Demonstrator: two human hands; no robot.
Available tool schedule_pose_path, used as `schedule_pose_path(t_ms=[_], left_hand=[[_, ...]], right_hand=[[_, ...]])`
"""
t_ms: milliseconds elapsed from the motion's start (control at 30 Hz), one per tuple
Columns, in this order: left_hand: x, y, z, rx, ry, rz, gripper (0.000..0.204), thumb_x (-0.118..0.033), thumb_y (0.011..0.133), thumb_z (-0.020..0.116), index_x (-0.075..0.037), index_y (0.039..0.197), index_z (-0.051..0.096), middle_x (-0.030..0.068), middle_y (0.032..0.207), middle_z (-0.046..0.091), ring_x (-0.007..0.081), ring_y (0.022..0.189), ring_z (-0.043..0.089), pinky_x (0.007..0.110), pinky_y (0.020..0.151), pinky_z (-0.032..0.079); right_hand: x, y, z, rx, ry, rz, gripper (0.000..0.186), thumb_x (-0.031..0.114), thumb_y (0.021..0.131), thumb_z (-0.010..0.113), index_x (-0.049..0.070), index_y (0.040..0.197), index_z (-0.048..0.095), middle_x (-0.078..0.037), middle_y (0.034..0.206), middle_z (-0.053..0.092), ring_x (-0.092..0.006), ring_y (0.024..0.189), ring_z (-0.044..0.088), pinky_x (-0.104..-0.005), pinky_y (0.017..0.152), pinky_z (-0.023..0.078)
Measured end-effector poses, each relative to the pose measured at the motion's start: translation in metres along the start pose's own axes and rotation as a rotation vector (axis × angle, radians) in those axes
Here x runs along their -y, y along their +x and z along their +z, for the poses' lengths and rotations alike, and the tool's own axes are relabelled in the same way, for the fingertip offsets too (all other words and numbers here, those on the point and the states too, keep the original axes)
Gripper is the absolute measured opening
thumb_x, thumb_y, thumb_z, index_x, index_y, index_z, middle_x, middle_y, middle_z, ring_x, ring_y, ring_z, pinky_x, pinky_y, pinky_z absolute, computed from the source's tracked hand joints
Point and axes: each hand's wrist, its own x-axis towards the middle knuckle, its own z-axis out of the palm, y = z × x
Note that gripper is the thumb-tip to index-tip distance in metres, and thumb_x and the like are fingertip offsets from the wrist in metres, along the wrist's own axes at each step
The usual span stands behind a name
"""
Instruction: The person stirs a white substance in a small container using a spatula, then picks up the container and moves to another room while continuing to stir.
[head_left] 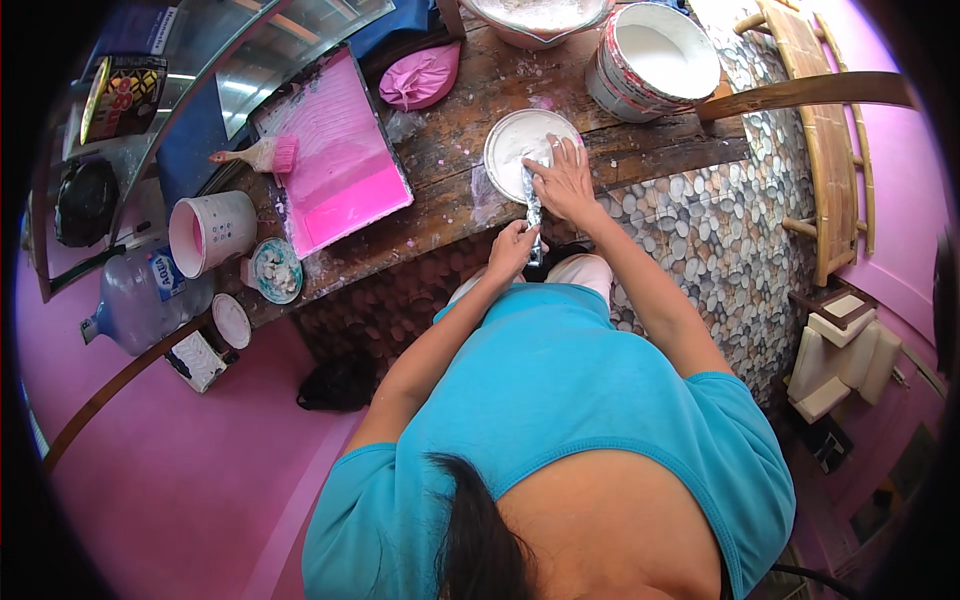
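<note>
My left hand [510, 245] is closed on a narrow silver, crinkled strip-like tool [532, 215] that reaches up onto a round white lid or shallow dish [508, 135] with white material on it. My right hand [566, 182] has its fingers extended over the right part of that round piece, its fingertips touching the top and the thumb side beside the silver tool's upper end. What lies under those fingers is hidden.
A pink paint tray [340, 170] with a brush [260, 156], a white cup [205, 235], a small dish [276, 270] and a pink bag [418, 78] share the wooden table [440, 175]. A white bucket [651, 60] stands behind right; a bamboo bench [830, 180] is farther right.
</note>
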Motion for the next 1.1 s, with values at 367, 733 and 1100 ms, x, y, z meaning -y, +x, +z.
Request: schedule_pose_path(t_ms=[367, 733, 1100], left_hand=[[-0.01, -0.005, -0.001, -0.022, 0.083, -0.018, 0.032, -0.029, 0.096, 0.055, 0.001, 0.105, 0.06, 0.0067, 0.076, 0.071, 0.0108, 0.068, 0.064, 0.027, 0.063, 0.048], [-0.003, -0.001, 0.005, -0.013, -0.047, -0.019, 0.03, -0.027, 0.096, 0.054, 0.001, 0.103, 0.058, 0.0072, 0.074, 0.07, 0.0106, 0.065, 0.064, 0.026, 0.06, 0.048], [-0.011, -0.004, 0.007, 0.006, -0.108, -0.023, 0.026, -0.023, 0.097, 0.053, 0.002, 0.101, 0.058, 0.0075, 0.074, 0.069, 0.0103, 0.065, 0.063, 0.026, 0.059, 0.048]], right_hand=[[0.0, -0.006, -0.004, 0.051, -0.016, 0.067, 0.042, 0.03, 0.087, 0.05, 0.027, 0.129, 0.059, -0.022, 0.146, 0.032, -0.0388, 0.136, 0.024, -0.0576, 0.109, 0.018], [-0.005, -0.021, -0.002, 0.024, -0.007, 0.149, 0.041, 0.03, 0.086, 0.054, 0.024, 0.126, 0.062, -0.021, 0.145, 0.032, -0.0392, 0.137, 0.023, -0.0572, 0.111, 0.014], [0.002, -0.026, 0.005, -0.078, 0.058, 0.147, 0.039, 0.03, 0.083, 0.055, 0.018, 0.118, 0.066, -0.023, 0.143, 0.035, -0.0396, 0.135, 0.025, -0.06, 0.11, 0.017]])
